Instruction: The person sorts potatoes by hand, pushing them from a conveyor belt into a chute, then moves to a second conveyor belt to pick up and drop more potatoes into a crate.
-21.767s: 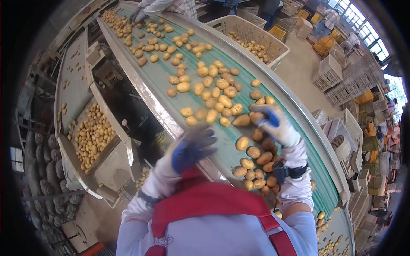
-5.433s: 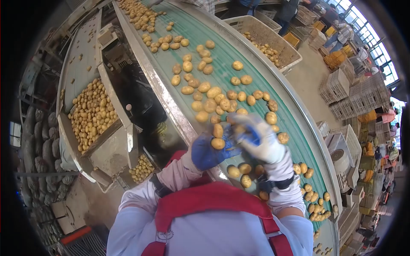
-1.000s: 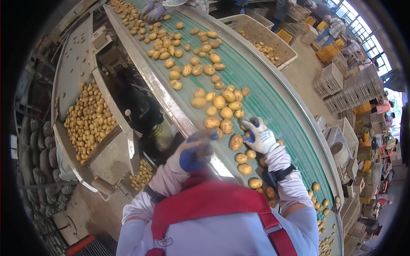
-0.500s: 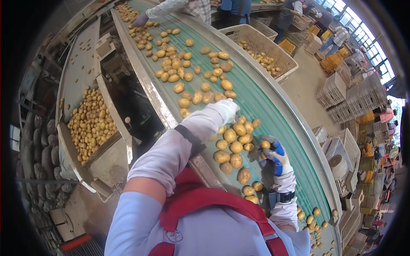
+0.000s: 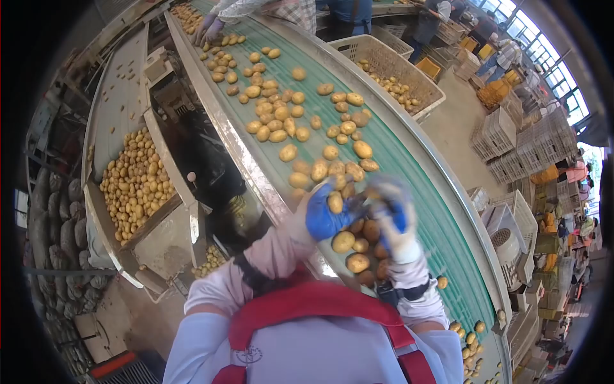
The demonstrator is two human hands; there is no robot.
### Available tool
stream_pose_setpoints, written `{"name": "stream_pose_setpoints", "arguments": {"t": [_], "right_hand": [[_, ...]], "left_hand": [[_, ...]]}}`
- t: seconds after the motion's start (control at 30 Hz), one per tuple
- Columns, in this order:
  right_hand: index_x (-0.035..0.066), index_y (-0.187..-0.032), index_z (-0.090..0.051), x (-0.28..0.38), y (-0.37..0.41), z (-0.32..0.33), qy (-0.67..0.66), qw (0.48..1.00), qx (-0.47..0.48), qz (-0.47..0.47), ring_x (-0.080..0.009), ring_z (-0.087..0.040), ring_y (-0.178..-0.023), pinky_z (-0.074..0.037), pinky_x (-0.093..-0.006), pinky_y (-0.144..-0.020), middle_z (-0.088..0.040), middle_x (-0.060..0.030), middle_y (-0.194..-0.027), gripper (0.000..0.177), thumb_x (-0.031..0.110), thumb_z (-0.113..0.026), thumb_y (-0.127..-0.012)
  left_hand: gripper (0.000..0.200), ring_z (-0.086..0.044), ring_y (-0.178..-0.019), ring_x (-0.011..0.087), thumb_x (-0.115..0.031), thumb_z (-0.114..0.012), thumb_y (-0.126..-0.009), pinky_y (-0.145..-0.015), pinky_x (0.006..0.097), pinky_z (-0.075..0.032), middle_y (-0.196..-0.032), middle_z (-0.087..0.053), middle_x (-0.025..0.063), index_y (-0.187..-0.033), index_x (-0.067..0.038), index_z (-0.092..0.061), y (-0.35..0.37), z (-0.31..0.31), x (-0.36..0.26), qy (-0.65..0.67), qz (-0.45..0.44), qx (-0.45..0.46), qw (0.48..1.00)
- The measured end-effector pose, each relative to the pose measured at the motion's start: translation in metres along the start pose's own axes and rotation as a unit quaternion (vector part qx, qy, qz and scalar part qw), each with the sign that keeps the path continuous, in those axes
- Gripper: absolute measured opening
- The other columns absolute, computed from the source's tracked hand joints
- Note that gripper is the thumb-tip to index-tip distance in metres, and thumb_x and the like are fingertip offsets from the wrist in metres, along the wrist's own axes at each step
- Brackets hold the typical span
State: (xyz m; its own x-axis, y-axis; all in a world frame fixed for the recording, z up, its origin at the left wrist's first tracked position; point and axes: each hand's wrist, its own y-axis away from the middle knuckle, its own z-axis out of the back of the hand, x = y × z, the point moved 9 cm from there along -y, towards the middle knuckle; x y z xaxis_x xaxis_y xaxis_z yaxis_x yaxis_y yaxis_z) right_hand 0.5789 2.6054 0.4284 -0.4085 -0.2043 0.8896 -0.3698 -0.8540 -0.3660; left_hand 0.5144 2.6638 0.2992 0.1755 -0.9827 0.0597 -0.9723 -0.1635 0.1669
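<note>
Many potatoes point(image 5: 288, 152) lie on the green conveyor belt point(image 5: 416, 192). My left hand point(image 5: 325, 216), in a white and blue glove, is turned with its blue side showing and its fingers curled round a potato point(image 5: 335, 202). Close beside it on the right is my right hand point(image 5: 395, 221), also gloved, above the belt. Motion smears its fingers, and whether they hold anything is unclear. Between and below my hands is a cluster of potatoes point(image 5: 357, 262), partly covered by the gloves.
A co-worker's gloved hands point(image 5: 208, 29) are at the belt's far end. The belt has metal side rails point(image 5: 441, 166). Left of it stands a bin of potatoes point(image 5: 135, 185) beside a second belt point(image 5: 121, 83). A large crate point(image 5: 430, 105) of potatoes stands beyond the right rail.
My left hand has drawn back toward me and turned over. My right hand has moved up and left, closer to it. Potatoes on the belt have shifted toward the lower right.
</note>
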Motion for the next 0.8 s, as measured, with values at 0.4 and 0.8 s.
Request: {"name": "stream_pose_setpoints", "arguments": {"t": [0.4, 0.8], "right_hand": [[0.033, -0.123, -0.061, -0.178, -0.045, -0.007, 0.563, 0.782, 0.239, -0.122, -0.0424, -0.043, -0.127, -0.037, -0.0509, -0.106, -0.04, -0.0156, -0.145, 0.045, 0.026, -0.068, -0.079], [0.021, -0.117, -0.062, -0.178, 0.015, 0.052, 0.547, 0.784, 0.159, -0.248, -0.0387, -0.056, -0.108, -0.048, -0.0459, -0.092, -0.056, -0.0204, -0.115, 0.036, 0.023, -0.064, -0.082]], "left_hand": [[0.054, -0.052, -0.1, 0.0223, -0.049, -0.048, -0.096, -0.085, 0.0361, -0.049, -0.121, -0.051, 0.0084, -0.131, -0.007, -0.051, 0.204, 0.076, -0.059, 0.071, -0.201, 0.091, 0.973], [0.06, -0.062, -0.107, 0.0292, -0.045, -0.056, -0.092, -0.084, 0.0439, -0.053, -0.12, -0.062, 0.0173, -0.129, 0.001, -0.049, 0.514, 0.369, -0.129, -0.562, -0.435, -0.548, 0.441]]}}
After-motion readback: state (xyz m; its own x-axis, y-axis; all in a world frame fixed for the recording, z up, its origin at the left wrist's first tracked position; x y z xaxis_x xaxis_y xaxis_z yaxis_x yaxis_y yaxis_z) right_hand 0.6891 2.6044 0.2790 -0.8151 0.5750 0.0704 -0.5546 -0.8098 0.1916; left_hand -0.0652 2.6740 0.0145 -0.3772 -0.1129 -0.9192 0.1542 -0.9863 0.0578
